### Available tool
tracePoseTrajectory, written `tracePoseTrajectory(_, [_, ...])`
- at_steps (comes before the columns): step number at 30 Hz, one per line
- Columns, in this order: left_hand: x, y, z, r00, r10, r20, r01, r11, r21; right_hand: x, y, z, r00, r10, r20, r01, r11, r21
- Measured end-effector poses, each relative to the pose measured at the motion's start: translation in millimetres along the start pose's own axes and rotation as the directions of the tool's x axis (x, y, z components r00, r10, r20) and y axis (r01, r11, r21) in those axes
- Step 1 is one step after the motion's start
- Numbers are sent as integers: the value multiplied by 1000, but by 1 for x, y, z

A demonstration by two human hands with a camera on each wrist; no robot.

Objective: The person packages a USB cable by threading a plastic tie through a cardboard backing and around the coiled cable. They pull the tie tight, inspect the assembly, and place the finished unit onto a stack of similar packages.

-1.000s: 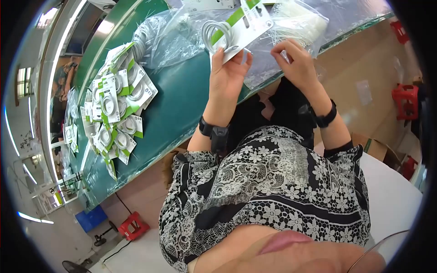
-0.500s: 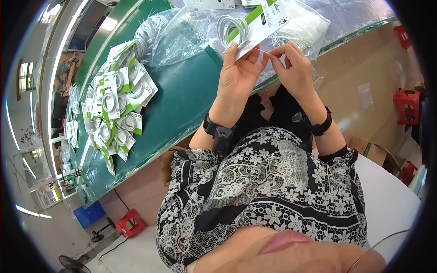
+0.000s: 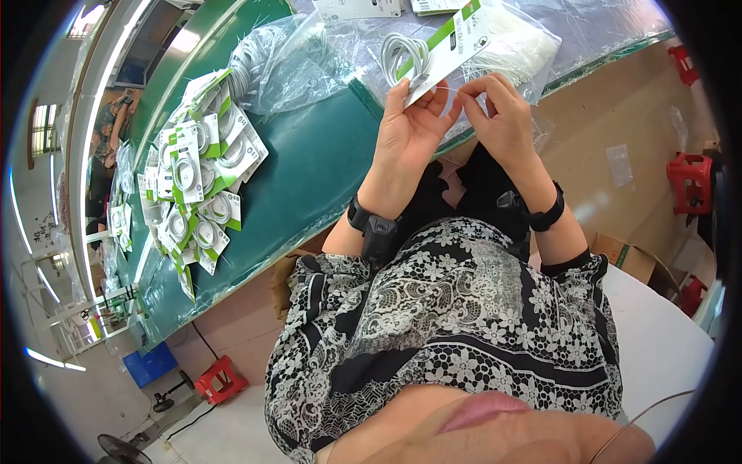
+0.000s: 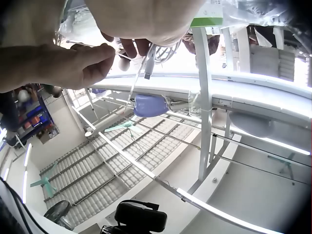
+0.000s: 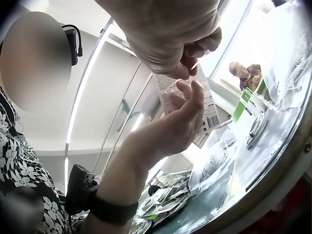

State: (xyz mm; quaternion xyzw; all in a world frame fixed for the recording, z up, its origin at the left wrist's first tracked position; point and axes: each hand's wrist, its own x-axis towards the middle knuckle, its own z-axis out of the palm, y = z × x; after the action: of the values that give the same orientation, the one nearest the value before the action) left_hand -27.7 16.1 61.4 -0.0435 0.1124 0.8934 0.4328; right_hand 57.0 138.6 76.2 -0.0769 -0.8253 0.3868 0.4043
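Right hand (image 3: 501, 120) has closed in on left hand (image 3: 408, 139) since 1 s ago; card (image 3: 457, 45) in left fingers has shifted right. Glossy green worktop (image 3: 297, 158) carries a pile of carded cables (image 3: 187, 182) to the left. Card, white with green stripe, is raised over worktop; print unreadable, barcode (image 5: 212, 121) on back. Round white coil (image 3: 388, 56) on its front. Right fingers pinch thin white strip (image 3: 454, 90).

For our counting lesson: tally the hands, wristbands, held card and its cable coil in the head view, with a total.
Hands (left hand, right hand): 2
Black wristbands: 2
Held card: 1
Its cable coil: 1
Total: 6
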Motion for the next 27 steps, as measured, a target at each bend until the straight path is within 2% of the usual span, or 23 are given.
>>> tracePoseTrajectory(21, [-2, -5, 3, 999, 34, -6, -34, 999, 35, -4, -1, -1, 1000, -10, 11, 10, 1000, -14])
tracePoseTrajectory(25, [-1, -4, 0, 1000, 15, -7, -15, 1000, 22, -4, -3, -2, 1000, -1, 18, 1, 1000, -11])
tracePoseTrajectory(27, [0, -2, -2, 998, -27, 48, 30, 998, -61, -5, -9, -2, 1000, -20, 0, 20, 1000, -10])
